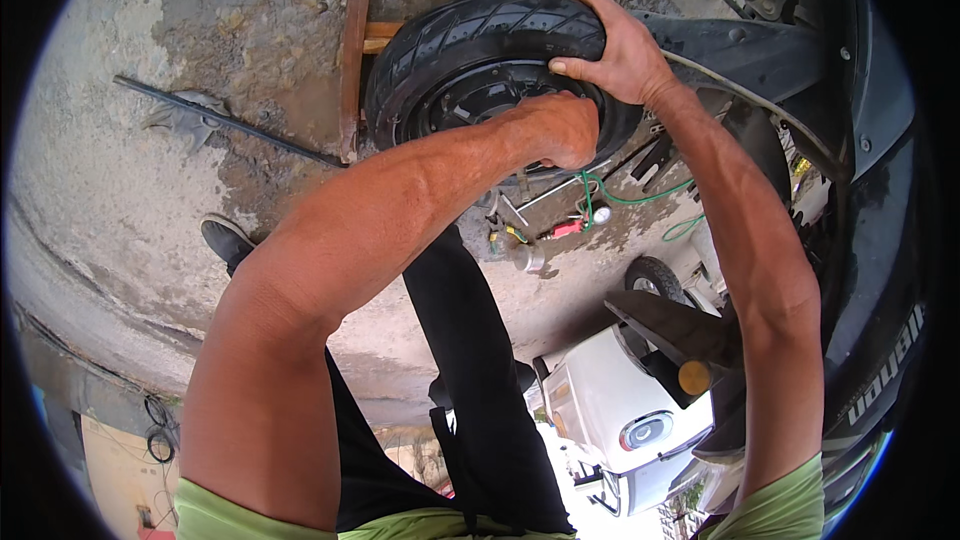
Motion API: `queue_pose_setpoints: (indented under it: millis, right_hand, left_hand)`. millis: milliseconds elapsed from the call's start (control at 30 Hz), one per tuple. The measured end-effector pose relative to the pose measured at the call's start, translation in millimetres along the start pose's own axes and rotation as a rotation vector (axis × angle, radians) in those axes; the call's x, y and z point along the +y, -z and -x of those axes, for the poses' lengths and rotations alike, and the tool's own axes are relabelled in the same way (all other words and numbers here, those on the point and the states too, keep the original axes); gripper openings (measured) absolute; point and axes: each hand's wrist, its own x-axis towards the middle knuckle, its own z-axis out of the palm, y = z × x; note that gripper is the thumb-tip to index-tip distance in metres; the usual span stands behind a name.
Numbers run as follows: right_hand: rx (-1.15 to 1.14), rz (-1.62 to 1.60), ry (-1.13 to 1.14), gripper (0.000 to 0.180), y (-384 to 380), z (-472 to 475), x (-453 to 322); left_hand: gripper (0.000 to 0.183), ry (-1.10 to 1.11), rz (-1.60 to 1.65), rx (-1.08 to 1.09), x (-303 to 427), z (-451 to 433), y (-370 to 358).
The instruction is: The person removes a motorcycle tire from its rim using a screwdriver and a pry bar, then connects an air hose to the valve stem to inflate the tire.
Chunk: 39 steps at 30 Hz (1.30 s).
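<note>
A black scooter wheel with a treaded tyre [480,22] lies tilted before me, its dark hub [457,101] facing me. My right hand [622,52] grips the tyre's right side, thumb on the sidewall and fingers over the tread. My left hand [562,127] is curled low over the right part of the wheel, near the rim. Its fingertips are hidden, so whether it holds anything does not show. The left forearm covers the lower part of the wheel.
A wooden frame [355,67] stands left of the wheel, beside a long dark bar [225,120] and a grey rag [187,120]. Below lie a T-handle wrench [544,195], pliers [504,231], a red-handled air gauge [566,227] with green hose, and a can [529,257]. The scooter body [862,240] borders the right.
</note>
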Motion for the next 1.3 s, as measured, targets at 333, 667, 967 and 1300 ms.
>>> queue_pose_setpoints:
  millis: [333,667,967,1300]
  right_hand:
    - [0.074,0.054,0.037,0.099,-5.2,2.7,5.2]
    - [0.109,0.079,0.079,0.101,-2.6,5.3,7.6]
    - [0.195,0.128,0.093,0.098,-12.4,13.9,7.9]
    - [0.442,0.238,0.253,0.083,-31.5,11.9,17.8]
  left_hand:
    - [0.023,0.375,1.305,0.206,52.7,7.3,-119.6]
    - [0.016,0.234,2.096,0.532,105.3,-26.2,-190.0]
    - [0.019,0.262,1.888,0.855,140.0,-81.8,-230.6]
    - [0.029,0.166,1.920,0.767,131.0,-89.5,-226.1]
